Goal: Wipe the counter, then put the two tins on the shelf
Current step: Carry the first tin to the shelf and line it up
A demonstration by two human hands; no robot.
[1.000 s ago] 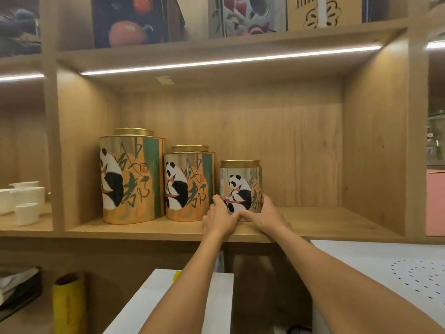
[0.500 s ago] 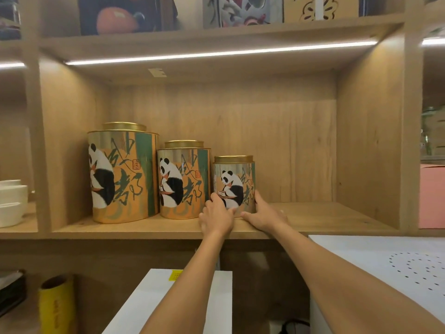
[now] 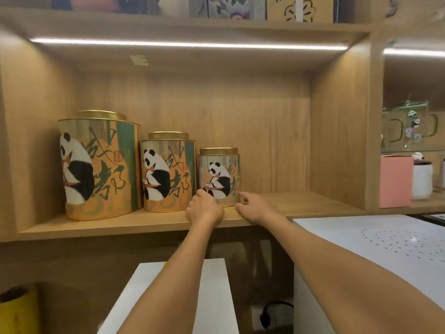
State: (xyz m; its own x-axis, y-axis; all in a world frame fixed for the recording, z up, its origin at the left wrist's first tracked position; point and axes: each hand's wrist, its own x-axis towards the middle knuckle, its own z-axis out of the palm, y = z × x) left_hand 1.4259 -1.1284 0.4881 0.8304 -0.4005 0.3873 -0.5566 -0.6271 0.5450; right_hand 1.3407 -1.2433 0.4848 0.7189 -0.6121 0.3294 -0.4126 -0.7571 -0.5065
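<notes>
Three gold-lidded panda tins stand in a row on the wooden shelf (image 3: 301,203): a large tin (image 3: 98,165) at the left, a medium tin (image 3: 168,172) in the middle and a small tin (image 3: 220,175) at the right. My left hand (image 3: 204,208) rests at the small tin's lower left, its fingers touching the base. My right hand (image 3: 252,207) lies on the shelf just right of that tin, fingers spread and a small gap from its side.
A white counter (image 3: 385,237) runs at the lower right and a white box top (image 3: 212,297) sits below my arms. A pink box (image 3: 395,180), a white jar and glass cups fill the right cubby. A yellow roll (image 3: 19,307) stands at the lower left.
My right hand has come off the small tin's side and opened on the shelf. The left hand stays at the tin's base. My view has shifted rightward.
</notes>
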